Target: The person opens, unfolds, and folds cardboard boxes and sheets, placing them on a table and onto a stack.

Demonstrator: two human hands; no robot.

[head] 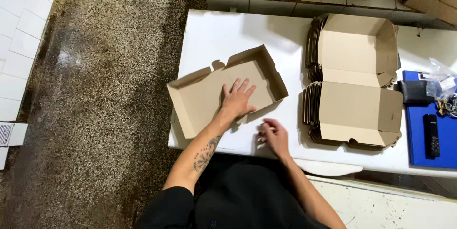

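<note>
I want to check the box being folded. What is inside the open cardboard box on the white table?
Inside the cardboard box only the left hand shows, pressed flat on its floor. The rest of the floor is bare cardboard. What lies under the palm is covered.

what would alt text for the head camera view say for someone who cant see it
Seen from above, a person's left hand presses flat inside a half-folded cardboard box on a white table, while the right hand rests on the table near its front edge. A stack of folded boxes sits to the right, beside a blue board with small dark items.
</note>
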